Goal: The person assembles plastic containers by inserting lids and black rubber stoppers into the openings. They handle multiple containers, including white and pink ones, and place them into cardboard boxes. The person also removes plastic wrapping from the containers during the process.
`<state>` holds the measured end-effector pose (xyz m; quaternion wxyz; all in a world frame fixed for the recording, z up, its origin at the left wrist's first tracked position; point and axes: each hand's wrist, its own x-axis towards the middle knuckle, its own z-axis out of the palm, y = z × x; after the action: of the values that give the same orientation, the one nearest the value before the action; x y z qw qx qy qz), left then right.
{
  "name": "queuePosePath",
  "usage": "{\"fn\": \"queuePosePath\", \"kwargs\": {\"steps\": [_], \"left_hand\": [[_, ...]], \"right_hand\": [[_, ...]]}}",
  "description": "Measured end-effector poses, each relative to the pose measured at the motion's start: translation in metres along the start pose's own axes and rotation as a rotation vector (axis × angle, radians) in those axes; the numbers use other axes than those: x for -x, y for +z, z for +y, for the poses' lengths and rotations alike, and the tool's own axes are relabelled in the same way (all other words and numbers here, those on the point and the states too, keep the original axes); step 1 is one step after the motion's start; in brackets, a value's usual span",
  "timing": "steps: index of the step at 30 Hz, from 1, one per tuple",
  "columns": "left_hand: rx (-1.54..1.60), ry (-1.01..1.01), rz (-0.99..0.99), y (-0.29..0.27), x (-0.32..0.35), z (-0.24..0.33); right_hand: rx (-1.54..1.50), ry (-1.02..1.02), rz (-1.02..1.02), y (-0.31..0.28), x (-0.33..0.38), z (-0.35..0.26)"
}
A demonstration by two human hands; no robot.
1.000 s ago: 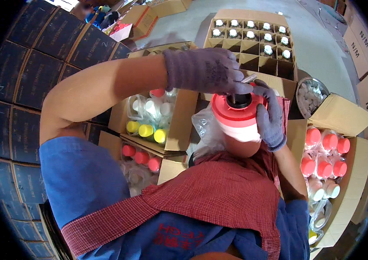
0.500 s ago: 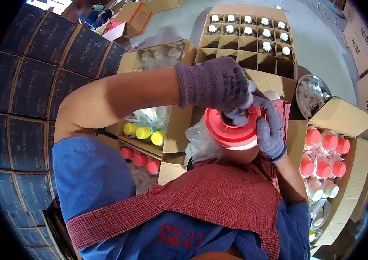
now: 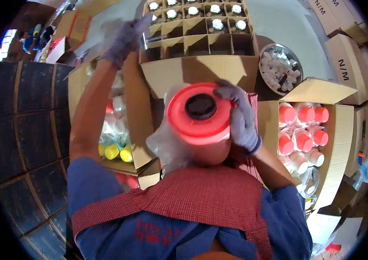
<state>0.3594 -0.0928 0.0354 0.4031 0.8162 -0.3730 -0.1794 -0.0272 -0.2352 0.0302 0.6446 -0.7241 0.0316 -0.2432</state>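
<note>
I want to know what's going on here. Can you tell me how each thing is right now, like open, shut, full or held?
Big jar: held up by the right hand, red lid on.
Left hand: stretched out over the boxes, blurred, grip unclear.
Divided carton: open, back cells filled with capped bottles, front cells empty.
Metal bowl: full of small white caps.
Right-side carton: open, holding red-lidded jars.

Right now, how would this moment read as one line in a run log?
right hand: holds red-lidded jar at its side | left hand: raised over divided carton, grip unclear | metal bowl of white caps beside
</note>
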Motion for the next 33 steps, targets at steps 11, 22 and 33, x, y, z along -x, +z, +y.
{"fn": "queuePosePath", "kwargs": {"steps": [11,22,33], "left_hand": [[-0.871,-0.111,-0.245,0.158,-0.162,-0.148],[0.278,0.041,-0.134,0.093,-0.039,0.021],[-0.361,0.65,0.051,0.053,0.207,0.121]], "right_hand": [[0.009,0.029,-0.063,-0.009,-0.054,0.042],[-0.196,0.186,-0.007,0.001,-0.042,0.035],[0.244,-0.055,-0.282,-0.012,-0.005,-0.024]]}}
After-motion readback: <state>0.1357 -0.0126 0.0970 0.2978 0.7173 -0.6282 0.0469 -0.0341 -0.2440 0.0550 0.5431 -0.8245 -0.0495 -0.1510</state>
